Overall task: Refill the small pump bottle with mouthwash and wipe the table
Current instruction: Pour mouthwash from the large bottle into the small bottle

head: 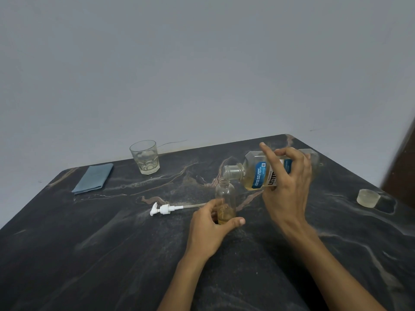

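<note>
I count one dark marbled table (112,254). One mouthwash bottle (258,173), tipped nearly flat at one o'clock, my right hand (287,189) clasping it and covering half its label. One folded blue cloth (93,178) at ten o'clock. One glass (145,157). One small bottle (225,198) dead centre, upright, my left hand (207,225) gripping its base, mouth under the big neck. One pump head (166,208), its tube faint. One cap (368,198) at three o'clock.

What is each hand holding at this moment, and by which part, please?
The left hand grips the small bottle round its lower body; the right hand holds the tilted mouthwash bottle round its labelled middle.
</note>
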